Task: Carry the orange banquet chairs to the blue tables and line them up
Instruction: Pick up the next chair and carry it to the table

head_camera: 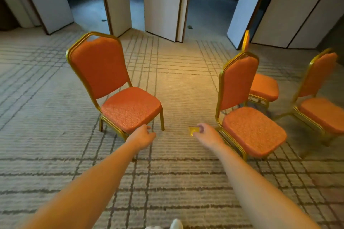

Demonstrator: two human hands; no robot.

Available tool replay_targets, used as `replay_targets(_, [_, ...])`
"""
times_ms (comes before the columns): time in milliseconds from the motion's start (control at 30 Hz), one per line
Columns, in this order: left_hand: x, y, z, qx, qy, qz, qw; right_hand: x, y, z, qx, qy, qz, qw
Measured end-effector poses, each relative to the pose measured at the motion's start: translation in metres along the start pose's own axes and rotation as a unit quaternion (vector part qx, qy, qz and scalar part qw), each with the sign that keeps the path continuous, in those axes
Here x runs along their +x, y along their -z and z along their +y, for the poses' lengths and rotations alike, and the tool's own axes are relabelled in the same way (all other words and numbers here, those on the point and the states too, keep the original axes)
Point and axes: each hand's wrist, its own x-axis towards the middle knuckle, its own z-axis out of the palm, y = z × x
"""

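Several orange banquet chairs with gold frames stand on the carpet. One chair [130,109] is at centre left, its seat turned toward me. My left hand [143,135] hovers just at that seat's front corner, fingers loosely curled and apart, holding nothing. A second chair [253,130] stands to the right, a third chair [264,87] behind it and a fourth chair [323,113] at the far right. My right hand [205,134] is just left of the second chair's frame, pinching a small gold-coloured piece [193,131]. No blue table is in view.
Patterned grey carpet [175,83] runs between the two near chairs. White folding partition panels [162,2] stand at the back with dark gaps between them. The tip of a white shoe [176,224] shows at the bottom edge.
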Motion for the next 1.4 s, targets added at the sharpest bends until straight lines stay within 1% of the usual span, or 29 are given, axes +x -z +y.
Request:
replay_targets(133, [0.062, 0.018, 0.019, -0.021, 0.041, 0.018, 0.999, 0.085, 0.019, -0.029, -0.044, 0.034, -0.006, 0.998])
replay_targets(300, [0.148, 0.046, 0.028, -0.055, 0.092, 0.043, 0.993, 0.192, 0.024, -0.066, -0.045, 0.063, -0.045, 0.996])
replay_targets(400, [0.208, 0.068, 0.032, -0.055, 0.110, 0.067, 0.990, 0.260, 0.027, -0.093, -0.051, 0.084, -0.048, 0.994])
replay_targets(600, [0.326, 0.137, 0.047, -0.055, 0.141, 0.109, 0.982, 0.389, 0.039, -0.163, -0.080, 0.099, -0.088, 0.988])
replay_targets(667, [0.360, 0.160, 0.054, -0.049, 0.140, 0.125, 0.981, 0.427, 0.046, -0.191, -0.082, 0.113, -0.083, 0.987])
replay_targets(733, [0.383, 0.176, 0.058, -0.056, 0.144, 0.132, 0.979, 0.456, 0.048, -0.212, -0.079, 0.124, -0.087, 0.985])
replay_targets(833, [0.413, 0.191, 0.058, -0.073, 0.167, 0.131, 0.975, 0.495, 0.044, -0.239, -0.088, 0.143, -0.114, 0.979])
replay_targets(933, [0.440, 0.209, 0.053, -0.095, 0.195, 0.155, 0.964, 0.541, 0.034, -0.273, -0.110, 0.166, -0.145, 0.969])
replay_targets(1033, [0.463, 0.221, 0.046, -0.125, 0.238, 0.199, 0.942, 0.587, 0.017, -0.306, -0.152, 0.207, -0.193, 0.947])
replay_targets(1133, [0.482, 0.229, 0.042, -0.167, 0.298, 0.251, 0.906, 0.630, -0.001, -0.342, -0.208, 0.259, -0.240, 0.912])
replay_targets(1200, [0.493, 0.230, 0.038, -0.199, 0.344, 0.292, 0.870, 0.658, -0.013, -0.365, -0.242, 0.303, -0.285, 0.877])
replay_targets(1267, [0.499, 0.225, 0.038, -0.252, 0.383, 0.327, 0.827, 0.683, -0.024, -0.387, -0.274, 0.350, -0.317, 0.838])
replay_targets(1400, [0.506, 0.204, 0.049, -0.332, 0.434, 0.390, 0.741, 0.712, -0.047, -0.418, -0.338, 0.409, -0.372, 0.762])
